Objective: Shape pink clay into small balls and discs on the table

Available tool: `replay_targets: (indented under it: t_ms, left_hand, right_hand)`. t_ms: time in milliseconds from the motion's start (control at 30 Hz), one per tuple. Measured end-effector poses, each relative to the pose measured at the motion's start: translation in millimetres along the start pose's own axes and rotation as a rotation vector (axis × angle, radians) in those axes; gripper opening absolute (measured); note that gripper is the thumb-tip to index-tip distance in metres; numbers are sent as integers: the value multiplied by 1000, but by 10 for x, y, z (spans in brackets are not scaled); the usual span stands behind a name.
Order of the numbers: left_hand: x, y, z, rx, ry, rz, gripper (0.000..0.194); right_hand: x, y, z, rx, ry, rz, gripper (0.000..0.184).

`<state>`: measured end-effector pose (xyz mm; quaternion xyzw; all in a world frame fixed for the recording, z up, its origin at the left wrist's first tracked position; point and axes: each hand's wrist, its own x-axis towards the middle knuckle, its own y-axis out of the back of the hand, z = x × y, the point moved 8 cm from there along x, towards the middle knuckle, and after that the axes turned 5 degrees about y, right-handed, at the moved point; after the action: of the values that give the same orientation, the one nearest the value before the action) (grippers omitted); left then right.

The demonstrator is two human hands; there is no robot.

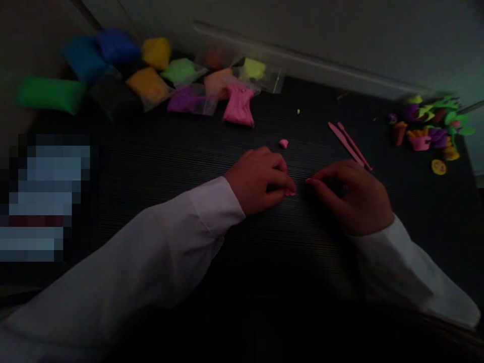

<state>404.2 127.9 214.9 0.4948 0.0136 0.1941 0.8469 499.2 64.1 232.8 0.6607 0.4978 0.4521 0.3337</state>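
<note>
My left hand (260, 179) is closed, with a small bit of pink modelling clay (290, 193) at its fingertips, low over the dark table. Across a short gap, thumb and forefinger of my right hand (357, 196) pinch another small pink clay piece (309, 180). A lump of pink clay (283, 143) lies on the table just beyond my left hand. Two pink modelling tools (346, 143), one shaped like a knife, rest side by side beyond my right hand. The dim light hides fine detail of the pieces held.
Several bags of coloured clay line the back left, among them a pink bag (239, 104) and a green one (51, 94). Small clay figures, including a pink cup of fries (419, 140), crowd the right end. A blurred-out bright rectangle (56, 191) is at left. A wall borders the back.
</note>
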Motion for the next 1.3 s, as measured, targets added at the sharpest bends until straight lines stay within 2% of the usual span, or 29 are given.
replay_targets:
  t_ms: [400, 633, 1300]
  left_hand:
    - [-5, -19, 0, 7, -24, -49, 19]
    - [6, 75, 40, -76, -32, 37, 19]
    - [10, 16, 26, -41, -48, -7, 19]
  right_hand:
    - [-18, -28, -35, 115, -10, -79, 12]
    - [-30, -131, -77, 79, 20, -168, 10]
    - [-30, -171, -91, 24, 46, -181, 12]
